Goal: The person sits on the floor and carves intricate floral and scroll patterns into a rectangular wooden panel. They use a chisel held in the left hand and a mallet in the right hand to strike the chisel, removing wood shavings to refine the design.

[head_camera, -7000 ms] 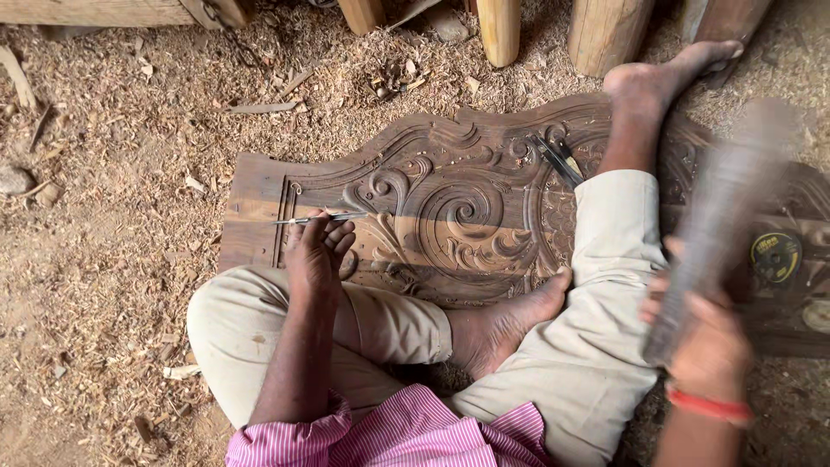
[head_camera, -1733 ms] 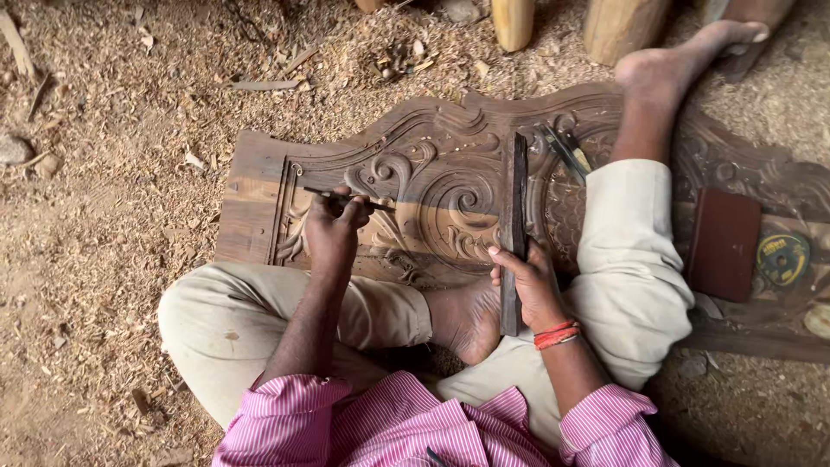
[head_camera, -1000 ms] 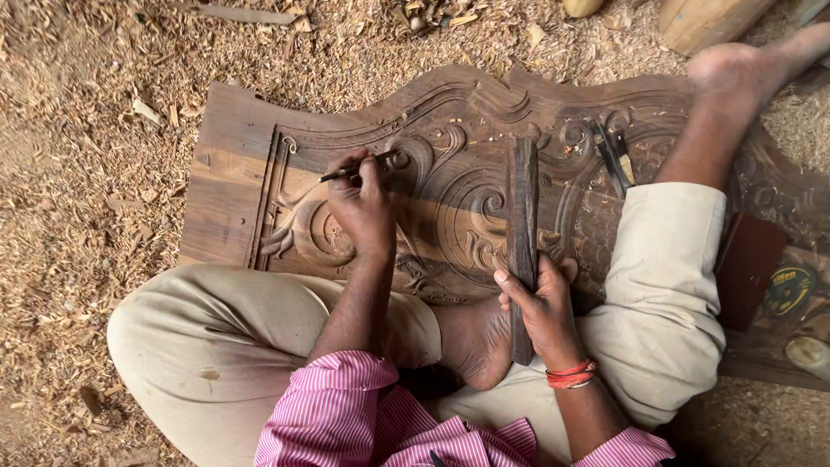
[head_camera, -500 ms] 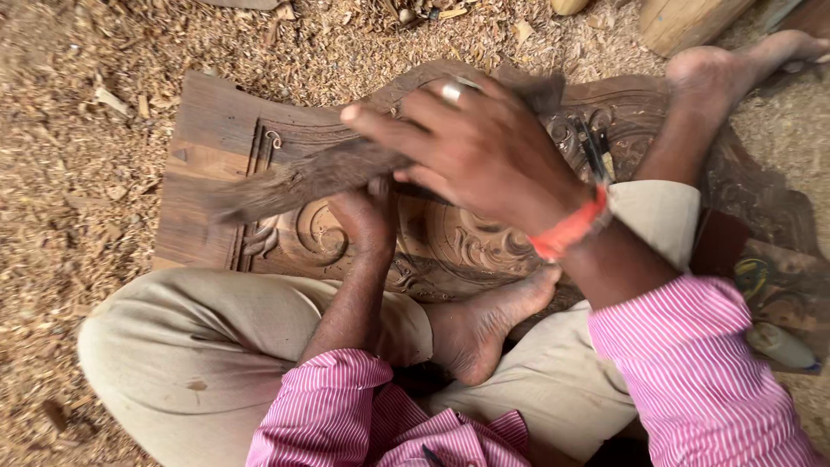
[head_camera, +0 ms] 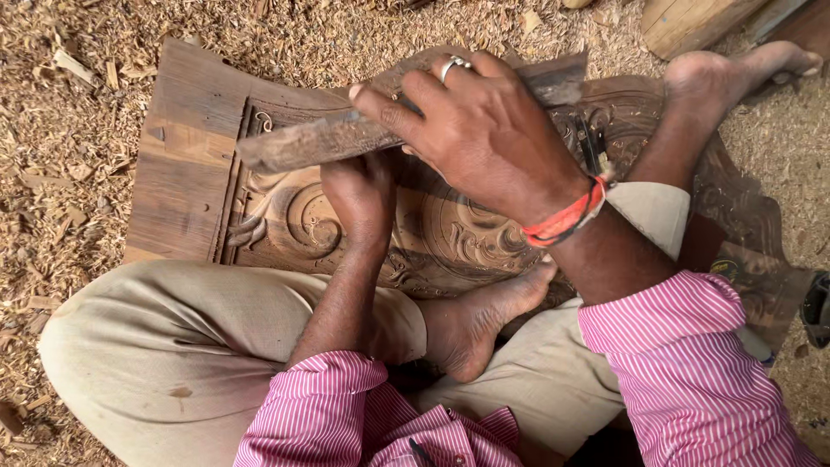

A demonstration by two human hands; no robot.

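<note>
The right hand (head_camera: 484, 130) is clenched around a long, rough wooden mallet (head_camera: 346, 138), a dark worn bar held level across the view, well above the work; a ring sits on one finger and an orange thread band circles the wrist. Beneath the bar, the left hand (head_camera: 359, 195) rests on the carved wooden panel (head_camera: 186, 164), fingers curled down against the relief; whether it grips a tool there cannot be told, since the mallet hides its fingertips.

The panel lies flat on the ground in front of the seated person, reaching under the crossed legs. Its left part is plain brown board with a straight outer edge and a moulded frame line; inward from that the surface turns to deep scrolls and spirals, darker and smoother. The right end curves off under the outstretched right foot (head_camera: 722, 78), and two slim dark chisels (head_camera: 590, 147) lie on the carving just beside the right wrist.

All around is a floor thick with pale wood shavings (head_camera: 78, 104), open to the left of the panel. Sawn timber blocks (head_camera: 692, 22) stand at the upper right edge.
</note>
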